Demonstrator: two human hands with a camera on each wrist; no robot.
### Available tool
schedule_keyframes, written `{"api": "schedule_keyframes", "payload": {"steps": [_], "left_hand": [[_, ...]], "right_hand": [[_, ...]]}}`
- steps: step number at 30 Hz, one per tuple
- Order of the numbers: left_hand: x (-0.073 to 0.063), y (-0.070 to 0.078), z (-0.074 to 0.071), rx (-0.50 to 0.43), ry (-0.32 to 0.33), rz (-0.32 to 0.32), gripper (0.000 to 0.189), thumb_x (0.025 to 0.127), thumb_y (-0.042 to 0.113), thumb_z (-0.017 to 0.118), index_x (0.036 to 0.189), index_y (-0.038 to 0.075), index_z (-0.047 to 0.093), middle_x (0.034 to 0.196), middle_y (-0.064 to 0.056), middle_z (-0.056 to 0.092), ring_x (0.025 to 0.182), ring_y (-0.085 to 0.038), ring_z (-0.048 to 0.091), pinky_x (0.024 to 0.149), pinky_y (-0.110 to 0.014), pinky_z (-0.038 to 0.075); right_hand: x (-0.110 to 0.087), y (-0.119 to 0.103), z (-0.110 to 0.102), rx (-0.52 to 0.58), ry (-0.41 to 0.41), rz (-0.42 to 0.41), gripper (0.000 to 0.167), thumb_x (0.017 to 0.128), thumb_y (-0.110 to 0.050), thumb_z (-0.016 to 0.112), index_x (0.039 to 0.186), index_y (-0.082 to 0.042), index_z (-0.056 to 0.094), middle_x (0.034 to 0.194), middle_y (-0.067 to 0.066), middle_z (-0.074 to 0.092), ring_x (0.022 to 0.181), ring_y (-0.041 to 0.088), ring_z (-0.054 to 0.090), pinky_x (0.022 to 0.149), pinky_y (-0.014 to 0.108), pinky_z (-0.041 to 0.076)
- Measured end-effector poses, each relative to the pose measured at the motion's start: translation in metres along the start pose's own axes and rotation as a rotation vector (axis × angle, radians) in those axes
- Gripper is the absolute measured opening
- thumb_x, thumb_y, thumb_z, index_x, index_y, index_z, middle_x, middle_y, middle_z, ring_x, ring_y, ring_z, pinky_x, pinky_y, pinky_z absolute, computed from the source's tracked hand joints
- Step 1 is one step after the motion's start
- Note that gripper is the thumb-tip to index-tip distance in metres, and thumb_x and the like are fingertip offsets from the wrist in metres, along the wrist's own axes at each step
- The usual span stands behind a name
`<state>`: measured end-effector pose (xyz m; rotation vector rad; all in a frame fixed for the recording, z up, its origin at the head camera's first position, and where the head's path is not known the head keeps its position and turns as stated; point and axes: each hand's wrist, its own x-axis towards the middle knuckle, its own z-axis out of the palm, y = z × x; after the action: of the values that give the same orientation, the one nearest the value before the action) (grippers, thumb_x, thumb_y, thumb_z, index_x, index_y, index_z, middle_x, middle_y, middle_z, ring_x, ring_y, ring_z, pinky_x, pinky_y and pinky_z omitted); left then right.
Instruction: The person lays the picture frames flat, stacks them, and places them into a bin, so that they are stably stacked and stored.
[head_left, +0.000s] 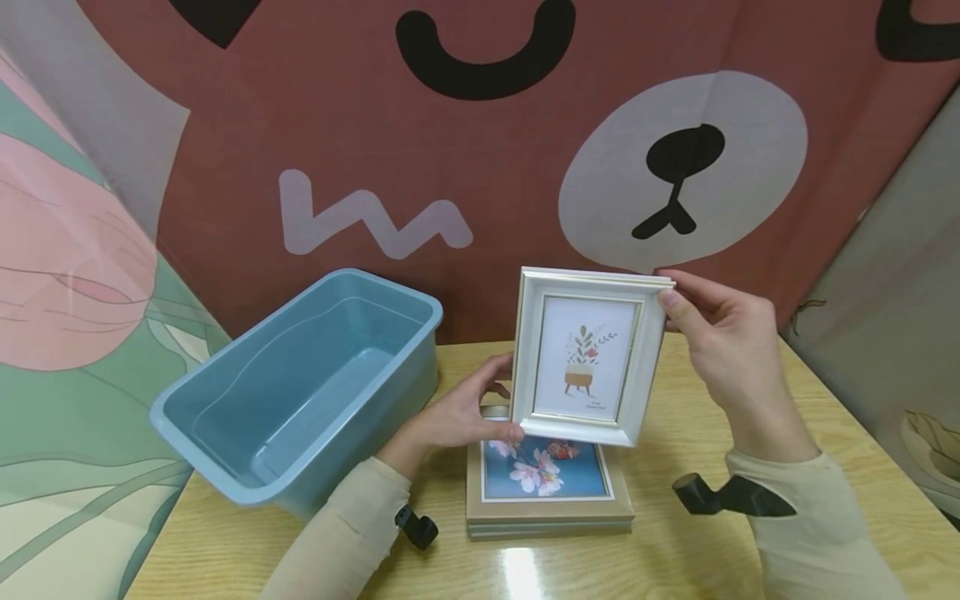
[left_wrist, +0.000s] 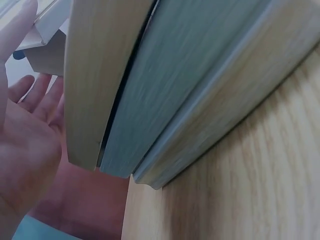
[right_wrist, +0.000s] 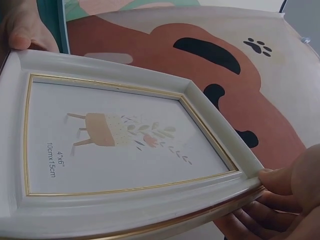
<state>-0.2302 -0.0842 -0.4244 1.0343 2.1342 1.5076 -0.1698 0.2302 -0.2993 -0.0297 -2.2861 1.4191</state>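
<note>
A white picture frame (head_left: 581, 358) with a thin gold inner line is held up, tilted, over a stack of frames. Its picture is a potted plant on legs, and "4"x6"" is printed below in the right wrist view. My left hand (head_left: 465, 408) grips the lower left corner, thumb in front and fingers behind. At the upper right corner, my right hand (head_left: 731, 354) pinches the frame between thumb and fingers (right_wrist: 265, 215). Underneath lies a tan frame (head_left: 551, 510) with pink blossoms on blue, its upper part hidden. Stacked frame edges (left_wrist: 150, 100) fill the left wrist view.
A blue plastic bin (head_left: 408, 400) stands left of the stack on the wooden table (head_left: 675, 558), close to my left forearm. Behind the table hangs a red cloth (head_left: 510, 183) with a bear print. Small black devices (head_left: 416, 527) are worn at both wrists.
</note>
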Motion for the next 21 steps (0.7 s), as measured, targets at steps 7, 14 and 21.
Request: {"api": "schedule_keyframes", "payload": {"steps": [7, 14, 21], "left_hand": [[-0.0024, 0.0021, 0.0013, 0.006, 0.023, -0.067, 0.089, 0.088, 0.040, 0.091, 0.157, 0.006, 0.047, 0.142, -0.013, 0.061, 0.123, -0.022, 0.061, 0.108, -0.039, 0.055], [-0.0032, 0.0010, 0.0042, 0.062, 0.044, -0.067, 0.040, 0.090, 0.019, 0.089, 0.123, 0.006, 0.071, 0.113, -0.007, 0.069, 0.107, -0.024, 0.064, 0.095, -0.038, 0.059], [-0.0050, 0.0023, 0.0067, 0.125, 0.081, -0.063, 0.027, 0.092, 0.019, 0.088, 0.114, 0.008, 0.077, 0.103, -0.003, 0.073, 0.098, -0.018, 0.064, 0.088, -0.030, 0.056]], "right_hand": [[0.0004, 0.0009, -0.0004, 0.002, 0.008, 0.005, 0.039, 0.107, -0.031, 0.068, 0.142, -0.015, 0.072, 0.116, -0.017, 0.075, 0.093, -0.005, 0.073, 0.084, 0.009, 0.059], [-0.0005, 0.0016, -0.0008, -0.015, 0.004, 0.017, 0.041, 0.107, -0.033, 0.067, 0.143, -0.016, 0.071, 0.120, -0.012, 0.075, 0.093, -0.005, 0.073, 0.084, 0.008, 0.058], [-0.0009, 0.0020, 0.0000, -0.039, 0.000, 0.025, 0.043, 0.106, -0.035, 0.067, 0.145, -0.018, 0.070, 0.129, 0.000, 0.075, 0.094, -0.006, 0.073, 0.085, 0.007, 0.057]]}}
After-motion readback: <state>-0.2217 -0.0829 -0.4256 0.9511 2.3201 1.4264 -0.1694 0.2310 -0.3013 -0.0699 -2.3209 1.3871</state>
